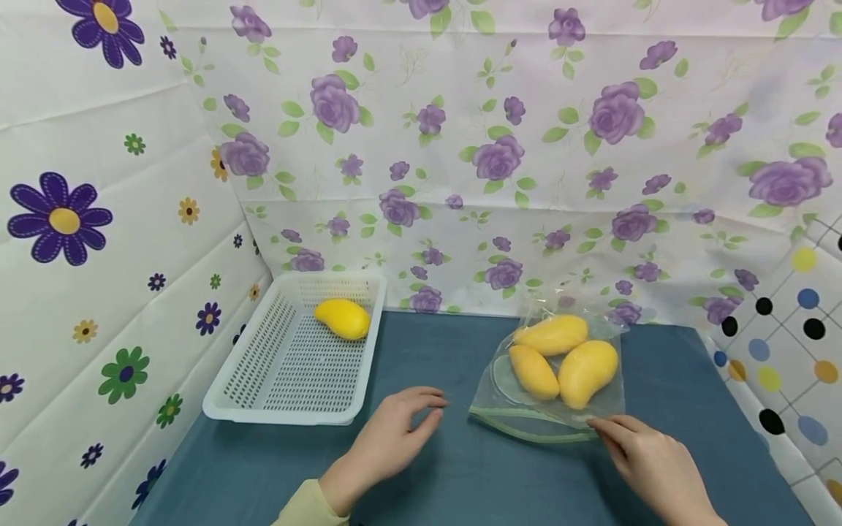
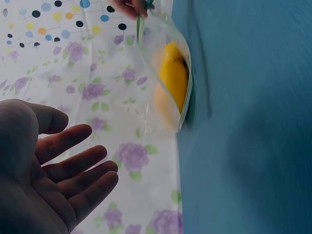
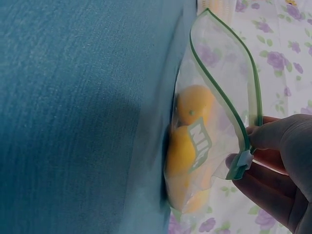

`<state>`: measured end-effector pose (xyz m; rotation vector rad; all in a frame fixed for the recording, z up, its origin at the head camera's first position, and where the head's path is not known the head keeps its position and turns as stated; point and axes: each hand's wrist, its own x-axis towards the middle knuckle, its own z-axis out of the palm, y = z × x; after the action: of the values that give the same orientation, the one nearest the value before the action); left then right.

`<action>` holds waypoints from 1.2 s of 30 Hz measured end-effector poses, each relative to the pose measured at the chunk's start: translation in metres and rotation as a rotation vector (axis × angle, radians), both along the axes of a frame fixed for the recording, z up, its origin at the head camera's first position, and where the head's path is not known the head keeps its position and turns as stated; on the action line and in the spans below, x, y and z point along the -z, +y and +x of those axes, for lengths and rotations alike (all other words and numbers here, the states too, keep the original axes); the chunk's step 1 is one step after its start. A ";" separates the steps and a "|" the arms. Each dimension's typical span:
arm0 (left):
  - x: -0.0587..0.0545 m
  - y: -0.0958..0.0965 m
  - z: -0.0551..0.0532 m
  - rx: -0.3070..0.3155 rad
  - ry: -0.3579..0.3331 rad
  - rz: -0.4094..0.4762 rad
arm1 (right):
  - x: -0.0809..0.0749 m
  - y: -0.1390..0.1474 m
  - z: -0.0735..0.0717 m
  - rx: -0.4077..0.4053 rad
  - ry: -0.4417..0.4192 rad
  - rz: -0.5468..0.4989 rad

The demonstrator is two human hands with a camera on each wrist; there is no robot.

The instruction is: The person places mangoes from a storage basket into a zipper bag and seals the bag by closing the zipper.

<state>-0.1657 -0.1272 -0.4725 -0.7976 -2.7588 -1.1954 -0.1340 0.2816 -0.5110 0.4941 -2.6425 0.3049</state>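
A clear zip bag (image 1: 503,405) with a green-edged mouth lies on the table, its mouth gaping toward me. Inside are three yellow mangoes (image 1: 588,372). My right hand (image 1: 647,460) pinches the bag's mouth at the right corner, by the white slider (image 3: 245,159). Between basket and bag hovers my left hand (image 1: 395,435), its fingers loosely extended and holding nothing; the left wrist view shows its palm (image 2: 44,180) apart from the bag. Another mango (image 1: 344,318) lies in the white plastic basket (image 1: 286,416) at the left.
A blue cloth (image 1: 454,475) covers the table. Flower-patterned sheets (image 1: 421,146) hang behind and on the left, and a dotted sheet (image 1: 796,358) stands along the right edge. The basket and the bag both sit near the back sheet.
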 end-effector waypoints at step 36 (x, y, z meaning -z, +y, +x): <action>-0.025 -0.110 -0.042 -0.349 0.097 0.071 | 0.001 0.004 -0.001 -0.009 0.012 0.004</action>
<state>-0.2074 -0.2372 -0.4473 -0.3369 -2.6154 -1.1425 -0.1352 0.2857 -0.5115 0.5076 -2.6304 0.2982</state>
